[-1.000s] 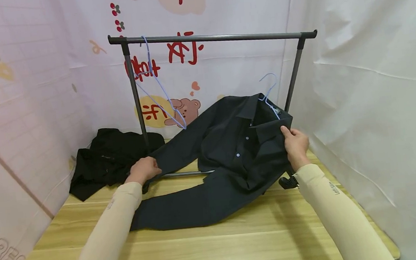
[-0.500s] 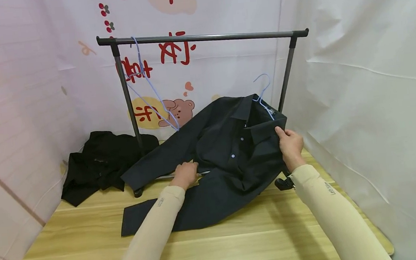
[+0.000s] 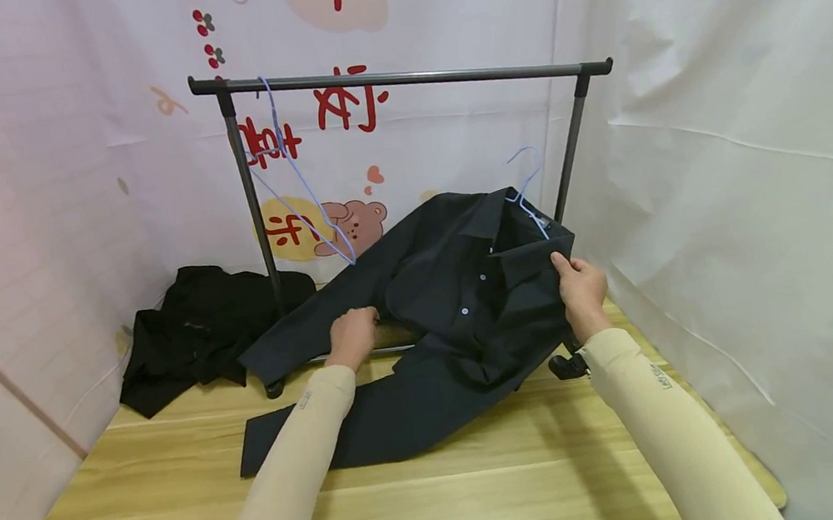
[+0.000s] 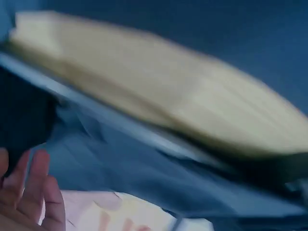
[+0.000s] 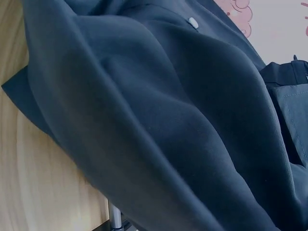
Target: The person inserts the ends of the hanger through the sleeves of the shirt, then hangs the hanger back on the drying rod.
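Note:
A dark button-up shirt [image 3: 427, 292] hangs tilted above the table, its two sleeves spread to the left. My right hand [image 3: 583, 290] grips it at the shoulder beside the collar, thumb on the front. A pale blue wire hanger [image 3: 528, 191] sits inside the neck, its hook free above the collar. My left hand [image 3: 353, 337] is by the upper sleeve, near the shirt's hem. In the left wrist view its fingers [image 4: 37, 175] look loosely extended beside the dark cloth, with no clear hold on it. The right wrist view shows shirt folds [image 5: 159, 106]; the right hand is out of sight there.
A grey garment rack [image 3: 399, 77] stands behind the shirt, with another blue wire hanger [image 3: 304, 189] on its left end. Dark clothing [image 3: 197, 331] lies heaped at the table's back left. White curtains [image 3: 740, 178] enclose the wooden table [image 3: 484, 496].
My left hand has let go of the upper sleeve's end and moved right, toward the shirt's hem, then slightly back left. The right hand keeps its grip. The head view has shifted slightly.

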